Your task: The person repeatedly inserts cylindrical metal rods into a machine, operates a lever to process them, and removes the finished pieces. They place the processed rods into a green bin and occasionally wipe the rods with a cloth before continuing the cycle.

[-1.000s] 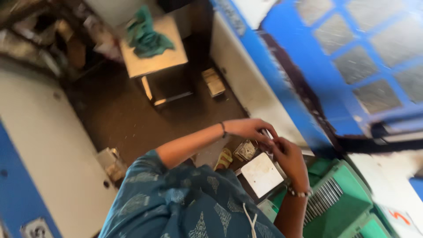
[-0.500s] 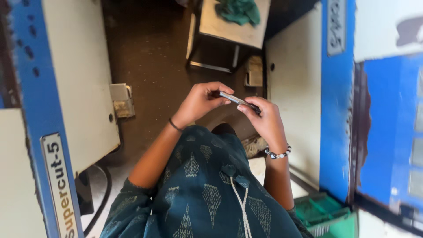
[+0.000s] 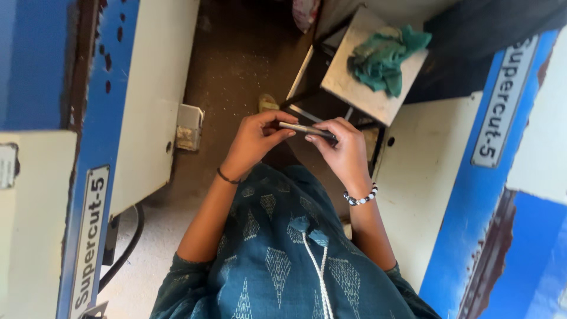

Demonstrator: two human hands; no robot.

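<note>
- Holding a thin, flat metal strip (image 3: 307,128) between both hands, you have it level in front of your chest, over the dark floor (image 3: 236,77).
- Your left hand (image 3: 255,140) is pinching the strip's left end, thumb under and fingers curled over the top.
- Your right hand (image 3: 339,149) is closed on the right end, fingertips on top; a beaded bracelet (image 3: 361,198) sits on that wrist.
- Since half a second ago the strip has stayed pinched between the same two hands at the same height, so the grip has not changed; only your head has shifted, bringing the small metal stool (image 3: 366,88) with its green cloth (image 3: 384,56) more fully into view ahead of you.
- A second ago your hands were down by a white sheet and a green crate; neither shows now, so the strip has come away from them with you.
- Blue-and-cream machine panels (image 3: 147,112) stand on both sides of you, well apart from the strip.
</note>
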